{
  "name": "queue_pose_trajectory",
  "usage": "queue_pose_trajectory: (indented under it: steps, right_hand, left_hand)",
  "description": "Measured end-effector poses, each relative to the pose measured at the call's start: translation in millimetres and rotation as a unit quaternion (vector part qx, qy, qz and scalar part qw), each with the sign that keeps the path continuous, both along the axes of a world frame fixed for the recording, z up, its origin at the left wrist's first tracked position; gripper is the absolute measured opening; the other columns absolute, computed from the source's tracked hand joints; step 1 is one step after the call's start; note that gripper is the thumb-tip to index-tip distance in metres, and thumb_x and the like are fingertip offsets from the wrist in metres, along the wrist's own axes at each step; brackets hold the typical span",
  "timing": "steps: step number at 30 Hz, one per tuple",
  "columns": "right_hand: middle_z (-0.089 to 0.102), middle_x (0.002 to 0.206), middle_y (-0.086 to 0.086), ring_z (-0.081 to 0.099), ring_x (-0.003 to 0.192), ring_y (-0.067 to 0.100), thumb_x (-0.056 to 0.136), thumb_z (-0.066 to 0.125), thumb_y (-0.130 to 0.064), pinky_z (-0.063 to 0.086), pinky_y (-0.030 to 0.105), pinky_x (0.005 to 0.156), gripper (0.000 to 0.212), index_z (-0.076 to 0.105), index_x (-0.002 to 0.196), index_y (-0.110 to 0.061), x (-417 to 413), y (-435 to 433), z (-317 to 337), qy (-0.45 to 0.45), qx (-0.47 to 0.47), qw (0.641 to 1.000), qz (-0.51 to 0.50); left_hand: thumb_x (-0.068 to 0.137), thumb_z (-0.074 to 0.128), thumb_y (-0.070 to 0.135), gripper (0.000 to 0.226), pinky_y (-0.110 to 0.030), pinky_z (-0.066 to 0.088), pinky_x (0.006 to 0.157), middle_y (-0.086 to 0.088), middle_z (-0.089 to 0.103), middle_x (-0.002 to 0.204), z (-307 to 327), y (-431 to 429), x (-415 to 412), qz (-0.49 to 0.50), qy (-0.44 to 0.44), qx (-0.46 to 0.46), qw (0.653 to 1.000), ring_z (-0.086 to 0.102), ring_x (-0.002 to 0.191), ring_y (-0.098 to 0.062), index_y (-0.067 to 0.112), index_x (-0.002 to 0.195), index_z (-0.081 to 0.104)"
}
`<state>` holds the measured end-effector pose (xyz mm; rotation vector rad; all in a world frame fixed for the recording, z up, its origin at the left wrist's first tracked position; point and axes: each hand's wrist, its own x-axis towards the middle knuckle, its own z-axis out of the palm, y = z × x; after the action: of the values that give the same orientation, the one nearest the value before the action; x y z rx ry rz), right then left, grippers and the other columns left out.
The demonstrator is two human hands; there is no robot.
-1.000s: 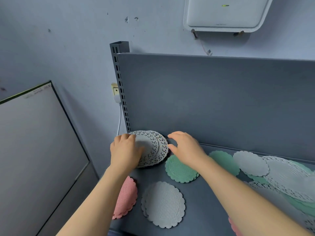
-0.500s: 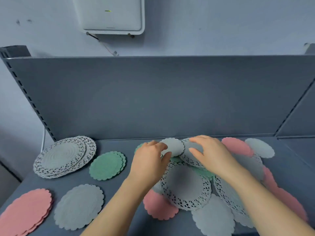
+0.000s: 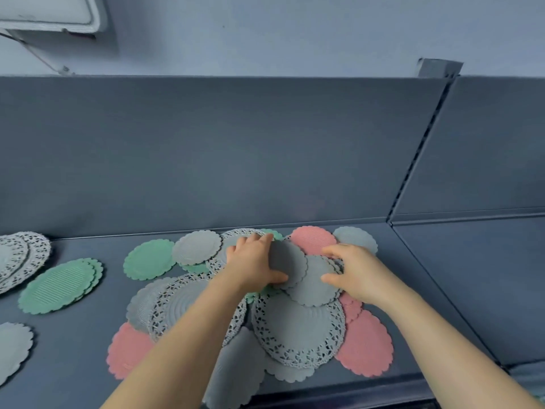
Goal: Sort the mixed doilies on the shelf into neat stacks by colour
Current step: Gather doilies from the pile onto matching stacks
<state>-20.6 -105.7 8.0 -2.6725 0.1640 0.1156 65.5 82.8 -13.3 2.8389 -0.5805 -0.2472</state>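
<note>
A mixed heap of doilies [image 3: 298,329] lies in the middle of the grey shelf [image 3: 88,329]: lacy white, plain white, green and pink ones overlapping. My left hand [image 3: 253,265] grips a small plain white doily [image 3: 287,262] at the heap's top, thumb under its near edge. My right hand [image 3: 352,270] holds the right edge of a second plain white doily [image 3: 312,286] lying just below the first. Sorted stacks sit at the left: lacy white [image 3: 20,258], green [image 3: 60,286] and plain white [image 3: 11,349].
The shelf's grey back panel [image 3: 206,149] rises right behind the heap. A slotted upright [image 3: 418,149] divides it from a bare neighbouring shelf bay [image 3: 477,276] on the right. A white box [image 3: 50,13] hangs on the wall at top left.
The view swung right, away from the lacy stack at the shelf's left end. Both hands came from there to the mixed heap and took hold of two small plain white doilies.
</note>
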Motion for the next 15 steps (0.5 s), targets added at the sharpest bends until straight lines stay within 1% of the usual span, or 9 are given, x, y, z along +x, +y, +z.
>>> queue_pose_trajectory:
  steps: [3, 6, 9, 11, 13, 14, 15]
  right_hand:
    - [0.046, 0.143, -0.005, 0.044, 0.130, 0.011, 0.080, 0.071, -0.027, 0.036, 0.026, 0.107, 0.067, 0.043, 0.140, -0.021, -2.7, -4.9, -3.8, 0.008, 0.030, 0.999, 0.016]
    - [0.043, 0.145, -0.004, 0.039, 0.133, 0.011, 0.079, 0.072, -0.030, 0.031, 0.026, 0.110, 0.070, 0.041, 0.141, -0.021, 0.7, -5.5, -9.7, 0.003, 0.022, 0.998, 0.051]
    - [0.042, 0.144, -0.003, 0.039, 0.132, 0.013, 0.080, 0.072, -0.029, 0.030, 0.026, 0.110, 0.068, 0.042, 0.141, -0.019, 4.6, -4.6, -11.2, 0.001, 0.009, 0.996, 0.083]
    - [0.041, 0.141, -0.004, 0.040, 0.130, 0.013, 0.077, 0.074, -0.028, 0.032, 0.026, 0.108, 0.071, 0.042, 0.140, -0.021, 6.7, -4.0, -11.3, -0.010, 0.010, 0.996, 0.087]
    - [0.040, 0.136, -0.004, 0.041, 0.127, 0.013, 0.073, 0.077, -0.026, 0.034, 0.027, 0.107, 0.074, 0.042, 0.139, -0.023, 8.3, -1.9, -12.0, -0.024, 0.010, 0.997, 0.079]
    - [0.040, 0.132, -0.004, 0.043, 0.124, 0.013, 0.073, 0.077, -0.025, 0.036, 0.026, 0.105, 0.072, 0.044, 0.136, -0.024, 9.4, -0.7, -12.7, -0.033, 0.014, 0.996, 0.076]
    - [0.043, 0.126, -0.004, 0.046, 0.121, 0.013, 0.074, 0.076, -0.023, 0.037, 0.025, 0.101, 0.065, 0.048, 0.132, -0.024, 9.8, -0.2, -11.5, -0.041, 0.014, 0.996, 0.078]
  left_hand:
    - [0.062, 0.078, 0.053, 0.089, -0.037, 0.032, 0.100, -0.001, 0.047, 0.132, -1.5, -2.2, -5.0, 0.047, -0.009, -0.054, 0.997, 0.042, 0.123, -0.024, 0.024, 0.136, 0.037]
    - [0.061, 0.080, 0.050, 0.076, -0.035, 0.033, 0.090, 0.002, 0.059, 0.111, -0.3, 1.9, -20.2, 0.098, -0.040, -0.109, 0.988, 0.054, 0.108, -0.022, 0.021, 0.119, 0.041]
    - [0.067, 0.079, 0.045, 0.063, -0.035, 0.032, 0.085, 0.005, 0.055, 0.093, -0.1, 6.8, -37.6, 0.128, -0.073, -0.140, 0.979, 0.056, 0.098, -0.023, 0.017, 0.107, 0.039]
    - [0.071, 0.077, 0.040, 0.056, -0.036, 0.037, 0.083, 0.004, 0.051, 0.088, -1.8, 9.3, -46.4, 0.134, -0.078, -0.171, 0.973, 0.055, 0.094, -0.026, 0.016, 0.102, 0.037]
    - [0.074, 0.076, 0.035, 0.051, -0.037, 0.043, 0.079, 0.001, 0.054, 0.087, -2.8, 13.5, -51.8, 0.141, -0.064, -0.211, 0.965, 0.054, 0.090, -0.028, 0.017, 0.100, 0.036]
    - [0.076, 0.075, 0.033, 0.049, -0.037, 0.045, 0.074, -0.001, 0.055, 0.089, -1.9, 16.2, -54.6, 0.143, -0.060, -0.230, 0.961, 0.054, 0.087, -0.027, 0.016, 0.102, 0.038]
    - [0.077, 0.074, 0.032, 0.047, -0.036, 0.044, 0.070, -0.001, 0.056, 0.090, -1.2, 18.3, -56.9, 0.147, -0.061, -0.244, 0.957, 0.053, 0.085, -0.025, 0.015, 0.104, 0.039]
